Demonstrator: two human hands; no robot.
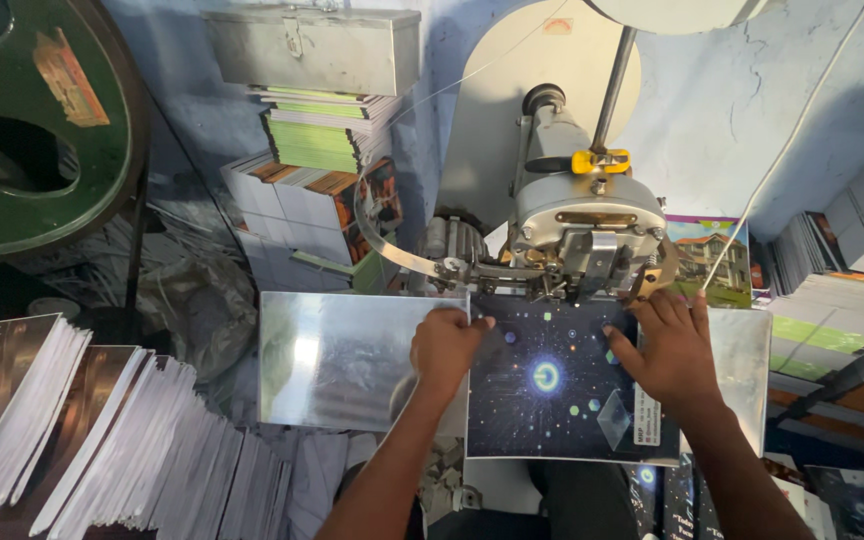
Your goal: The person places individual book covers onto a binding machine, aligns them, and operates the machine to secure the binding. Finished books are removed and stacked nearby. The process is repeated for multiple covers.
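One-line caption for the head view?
Both hands, left and right, press a dark starry booklet under a stitching machine head.

A grey metal box (pixel 314 47) sits atop a stack of green-edged booklets (pixel 324 135), which rests on further piles with orange and dark covers (pixel 324 200), against a pale blue wall (pixel 752 100). At upper left, part of a large dark green wheel (pixel 37 130) stands over crumpled plastic wrapping (pixel 187 290). Fanned rows of white-paged booklets (pixel 102 440) lie along the lower left. At right, more stacked booklets with green and orange edges (pixel 832 330) are piled near a print showing a house (pixel 712 255). A thin wire (pixel 802 120) runs down across the cracked wall
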